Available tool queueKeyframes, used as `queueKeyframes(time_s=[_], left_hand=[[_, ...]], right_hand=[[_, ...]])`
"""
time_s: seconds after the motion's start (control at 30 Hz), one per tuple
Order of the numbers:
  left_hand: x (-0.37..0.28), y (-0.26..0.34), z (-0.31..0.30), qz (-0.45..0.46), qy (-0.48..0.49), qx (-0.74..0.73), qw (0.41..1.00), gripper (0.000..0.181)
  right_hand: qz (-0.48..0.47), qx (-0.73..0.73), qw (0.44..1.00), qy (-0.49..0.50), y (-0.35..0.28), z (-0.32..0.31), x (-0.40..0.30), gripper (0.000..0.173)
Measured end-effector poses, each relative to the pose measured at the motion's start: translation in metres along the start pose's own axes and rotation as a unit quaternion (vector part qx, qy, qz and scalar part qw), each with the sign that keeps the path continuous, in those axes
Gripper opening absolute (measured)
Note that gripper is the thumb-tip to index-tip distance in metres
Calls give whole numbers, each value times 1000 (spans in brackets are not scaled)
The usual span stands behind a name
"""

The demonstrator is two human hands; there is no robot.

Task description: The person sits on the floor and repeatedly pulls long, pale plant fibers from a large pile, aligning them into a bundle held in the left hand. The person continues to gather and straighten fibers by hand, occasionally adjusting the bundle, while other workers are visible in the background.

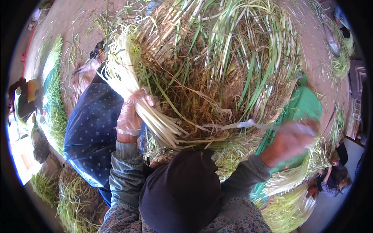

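Observation:
My left hand, in a clear thin plastic glove, grips a bunch of long pale chive-like stalks. Their curled, thin tips fan out up and to the left, and the thick white ends point down to the right. Motion blurs my right hand, out at the right over a green sack-like bundle. From its fingers a thin, pale strand trails left toward the white ends; what it is made of is unclear. Before me lies a large heap of stalks with dry brown leaves.
Blue star-and-dot plastic covers the area by my left arm. Trimmed pale bunches lie at lower right. More greens lie at left and lower left. A person is at far right, and another at far left.

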State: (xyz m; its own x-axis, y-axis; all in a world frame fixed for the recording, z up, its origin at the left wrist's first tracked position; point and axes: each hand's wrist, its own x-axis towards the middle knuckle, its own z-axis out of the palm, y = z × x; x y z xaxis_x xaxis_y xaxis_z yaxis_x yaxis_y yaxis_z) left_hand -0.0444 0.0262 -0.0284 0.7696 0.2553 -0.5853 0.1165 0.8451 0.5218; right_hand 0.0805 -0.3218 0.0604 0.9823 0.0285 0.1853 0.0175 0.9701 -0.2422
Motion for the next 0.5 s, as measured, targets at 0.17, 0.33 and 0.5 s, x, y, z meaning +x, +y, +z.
queueKeyframes(time_s=[0.17, 0.33, 0.5], left_hand=[[-5, -4, 14, 39, 50, 75, 995, 23], [-6, -12, 28, 36, 74, 125, 989, 22], [-9, -20, 26, 21, 85, 109, 990, 18]], right_hand=[[115, -705, 651, -257, 187, -25, -8, 20], [38, -739, 538, -403, 273, -18, 1, 22], [-21, -745, 462, -481, 321, -30, 28, 18]])
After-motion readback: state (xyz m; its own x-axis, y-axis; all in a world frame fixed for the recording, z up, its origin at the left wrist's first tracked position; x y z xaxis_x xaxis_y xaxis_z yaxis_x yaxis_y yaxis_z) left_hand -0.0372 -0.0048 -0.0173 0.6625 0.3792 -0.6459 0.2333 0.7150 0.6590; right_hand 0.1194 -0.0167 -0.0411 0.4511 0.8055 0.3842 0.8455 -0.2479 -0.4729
